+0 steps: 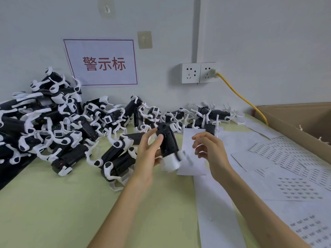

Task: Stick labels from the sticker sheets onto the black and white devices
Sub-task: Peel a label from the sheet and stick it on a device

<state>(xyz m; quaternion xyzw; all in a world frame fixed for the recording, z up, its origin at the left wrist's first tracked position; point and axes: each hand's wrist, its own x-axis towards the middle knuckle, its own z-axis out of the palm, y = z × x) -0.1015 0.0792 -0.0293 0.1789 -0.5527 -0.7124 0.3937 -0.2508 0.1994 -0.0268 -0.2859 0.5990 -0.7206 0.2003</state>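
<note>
- My left hand point(148, 149) grips one black and white device point(167, 142), with my thumb across its black body. The white end points down toward me and is blurred.
- My right hand point(209, 149) hovers just right of the device without touching it. Its fingers are curled with the thumb near the fingertips, and I cannot tell whether they pinch a label.
- A blank white sheet point(189, 138) shows between and behind my hands.
- The sticker sheets point(286, 154) lie spread on the table point(71, 203) to the right of my right hand.
- A pile of devices point(62, 119) fills the space left of and beyond my left hand.
- A cardboard box point(295, 119) sits at the far right.
- A yellow cable point(240, 95) runs up to the wall socket point(198, 72).
</note>
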